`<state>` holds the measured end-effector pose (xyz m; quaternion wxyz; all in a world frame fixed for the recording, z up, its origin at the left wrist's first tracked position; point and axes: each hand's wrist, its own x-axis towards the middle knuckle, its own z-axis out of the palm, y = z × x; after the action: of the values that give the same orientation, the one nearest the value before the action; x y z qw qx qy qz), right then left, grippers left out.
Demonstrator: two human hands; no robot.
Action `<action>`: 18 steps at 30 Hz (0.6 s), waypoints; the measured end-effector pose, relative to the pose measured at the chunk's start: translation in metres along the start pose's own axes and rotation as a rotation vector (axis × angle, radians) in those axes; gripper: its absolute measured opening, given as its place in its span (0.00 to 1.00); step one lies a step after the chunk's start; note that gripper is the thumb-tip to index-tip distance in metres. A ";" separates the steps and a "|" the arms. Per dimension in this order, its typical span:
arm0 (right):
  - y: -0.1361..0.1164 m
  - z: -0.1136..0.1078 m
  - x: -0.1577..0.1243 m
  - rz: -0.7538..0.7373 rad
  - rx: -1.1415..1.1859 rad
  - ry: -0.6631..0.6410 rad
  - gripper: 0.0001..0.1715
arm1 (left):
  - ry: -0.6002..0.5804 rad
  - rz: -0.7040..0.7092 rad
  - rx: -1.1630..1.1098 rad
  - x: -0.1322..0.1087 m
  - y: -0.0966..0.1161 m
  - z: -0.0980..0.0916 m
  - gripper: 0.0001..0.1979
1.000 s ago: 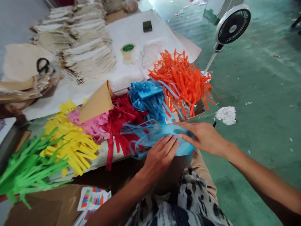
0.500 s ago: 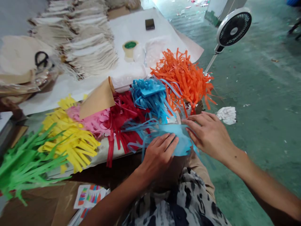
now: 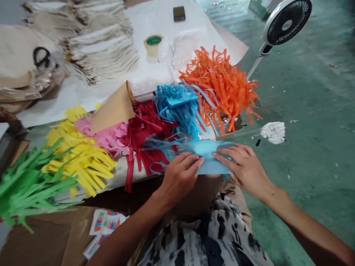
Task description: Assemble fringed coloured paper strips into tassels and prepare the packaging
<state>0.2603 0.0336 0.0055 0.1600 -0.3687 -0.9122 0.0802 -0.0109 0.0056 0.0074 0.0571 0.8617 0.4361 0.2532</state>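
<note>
A light blue fringed paper piece (image 3: 206, 157) lies across my knee at the table's near edge, its cut strips trailing left. My left hand (image 3: 179, 176) lies on its left part with fingers curled down onto the paper. My right hand (image 3: 242, 168) presses flat on its right part, fingers stretched out toward the left. Behind it lie piles of cut paper strips: blue (image 3: 177, 109), red (image 3: 144, 135), orange (image 3: 222, 87), pink (image 3: 108, 135), yellow (image 3: 79, 157) and green (image 3: 26, 186).
A brown paper cone (image 3: 113, 109) rests on the pink and red piles. A tape roll (image 3: 152, 44), a small dark device (image 3: 179, 13), black scissors (image 3: 41, 56) and stacked beige bundles (image 3: 94, 40) lie farther back. A white fan (image 3: 285, 24) and crumpled white paper (image 3: 274, 132) are on the green floor. Printed colour cards (image 3: 104, 227) lie near left.
Both hands have shifted on the blue paper: the right hand slid down and flattened on its right part, while the left hand's fingers curled at the left part. The view has tilted slightly.
</note>
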 end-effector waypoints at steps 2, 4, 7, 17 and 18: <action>0.007 -0.011 0.003 0.010 0.063 -0.053 0.28 | -0.027 -0.045 -0.089 0.001 -0.004 -0.008 0.14; 0.011 -0.022 0.007 0.033 0.133 -0.100 0.23 | -0.054 -0.111 -0.191 0.006 -0.007 -0.015 0.09; 0.013 -0.031 0.016 0.084 0.228 -0.119 0.16 | -0.089 -0.190 -0.283 0.012 -0.011 -0.021 0.08; -0.002 -0.015 0.032 0.382 0.110 0.000 0.11 | -0.184 -0.379 0.069 0.027 -0.006 -0.012 0.09; -0.004 -0.014 0.034 0.398 0.078 -0.003 0.11 | -0.193 -0.390 0.124 0.029 -0.005 -0.011 0.10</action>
<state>0.2397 0.0552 0.0278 0.1538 -0.5351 -0.8177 0.1463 -0.0054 0.0299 0.0268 0.0933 0.7831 0.6018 0.1264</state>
